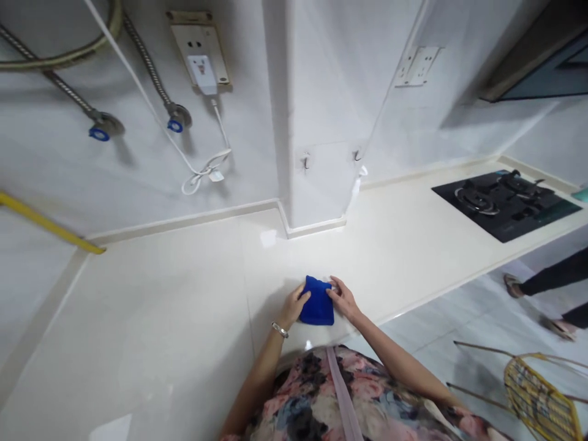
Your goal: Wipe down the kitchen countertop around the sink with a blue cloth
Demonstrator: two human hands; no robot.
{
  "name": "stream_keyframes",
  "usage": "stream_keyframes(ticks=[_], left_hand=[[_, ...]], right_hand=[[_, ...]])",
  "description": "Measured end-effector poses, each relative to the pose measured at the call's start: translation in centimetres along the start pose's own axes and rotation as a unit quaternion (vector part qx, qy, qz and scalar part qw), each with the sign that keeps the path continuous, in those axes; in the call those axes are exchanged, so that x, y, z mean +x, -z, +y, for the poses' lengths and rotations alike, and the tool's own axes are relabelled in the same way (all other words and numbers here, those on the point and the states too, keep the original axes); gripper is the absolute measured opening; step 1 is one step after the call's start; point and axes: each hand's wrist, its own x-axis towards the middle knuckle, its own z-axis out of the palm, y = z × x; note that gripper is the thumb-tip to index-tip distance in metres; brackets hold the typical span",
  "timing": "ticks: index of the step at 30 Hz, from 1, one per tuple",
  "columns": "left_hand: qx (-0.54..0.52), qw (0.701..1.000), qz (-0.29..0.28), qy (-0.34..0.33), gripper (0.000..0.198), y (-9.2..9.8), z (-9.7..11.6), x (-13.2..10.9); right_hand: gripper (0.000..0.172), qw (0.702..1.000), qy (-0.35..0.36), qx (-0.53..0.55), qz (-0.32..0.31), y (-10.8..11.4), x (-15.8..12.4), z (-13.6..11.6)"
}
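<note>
A blue cloth [317, 304], folded into a small, roughly square shape, is at the front edge of the pale counter [197, 294]. My left hand [294, 304] grips its left side, with the thumb on top and a silver bracelet at the wrist. At the cloth's upper right corner, my right hand [342, 299] pinches the fabric between thumb and fingers. The undersides of the fingers are hidden.
A black gas stove [505, 202] is set in the counter at the right. A wall pillar [316, 122] juts out behind the cloth. On the floor at lower right are a wicker chair [539, 392] and a person's legs [555, 272]. A yellow pipe [50, 223] stands left.
</note>
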Motion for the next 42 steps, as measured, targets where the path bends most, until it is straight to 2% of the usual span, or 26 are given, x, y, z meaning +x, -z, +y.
stream_keyframes(ticks=[3,5,10,12,15,17,18,20,22,24,27,30,33,36,39,42], left_hand=[[-0.037,0.999,-0.016,0.007,0.062,-0.5,0.7,-1.1],[-0.051,0.999,-0.008,0.013,0.058,-0.5,1.1,-1.8],[-0.082,0.993,0.075,0.032,0.057,0.0,1.3,-3.2],[-0.098,0.986,0.129,0.040,0.063,0.3,1.2,-4.1],[-0.114,0.963,0.238,0.048,0.074,0.9,0.9,-6.6],[-0.116,0.937,0.326,0.049,0.081,1.0,0.5,-9.7],[-0.110,0.918,0.377,0.047,0.081,0.9,0.2,-11.8],[-0.076,0.871,0.482,0.047,0.076,-0.1,-0.6,-16.7],[0.000,0.816,0.574,0.067,0.066,-2.3,-1.6,-22.6],[0.100,0.755,0.638,0.116,0.057,-5.6,-2.7,-28.9],[0.222,0.647,0.700,0.205,0.052,-11.9,-4.2,-37.6],[0.293,0.545,0.731,0.286,0.054,-18.2,-5.5,-44.3],[0.312,0.469,0.751,0.345,0.058,-23.3,-6.9,-49.0],[0.308,0.412,0.773,0.371,0.064,-26.7,-8.8,-52.3],[0.290,0.362,0.799,0.382,0.068,-28.6,-10.6,-54.7],[0.265,0.327,0.821,0.384,0.070,-29.1,-12.1,-56.3]], right_hand=[[0.064,0.992,-0.015,0.058,-0.109,0.9,-0.4,-0.9],[0.055,0.986,-0.018,0.048,-0.158,1.1,-0.6,-1.3],[0.053,0.983,0.034,-0.038,-0.177,1.1,0.7,-1.9],[0.053,0.977,0.078,-0.105,-0.170,1.4,2.2,-2.0],[0.055,0.946,0.209,-0.232,-0.089,2.2,4.6,-1.9],[0.056,0.904,0.312,-0.290,-0.038,2.3,5.7,-1.4],[0.057,0.882,0.353,-0.310,-0.033,2.1,5.9,-1.1],[0.062,0.843,0.404,-0.349,-0.069,1.2,5.7,-0.4],[0.066,0.805,0.428,-0.392,-0.125,-0.1,4.8,0.1],[0.067,0.775,0.438,-0.429,-0.156,-1.2,3.7,0.3],[0.068,0.761,0.443,-0.447,-0.155,-1.9,3.0,0.5],[0.069,0.759,0.459,-0.437,-0.148,-1.6,3.5,1.1],[0.071,0.758,0.478,-0.424,-0.130,-1.5,4.2,2.0],[0.074,0.761,0.491,-0.410,-0.109,-2.6,3.8,2.3],[0.074,0.762,0.494,-0.403,-0.113,-5.2,1.8,1.7],[0.073,0.758,0.491,-0.403,-0.146,-9.4,-1.7,0.4]])
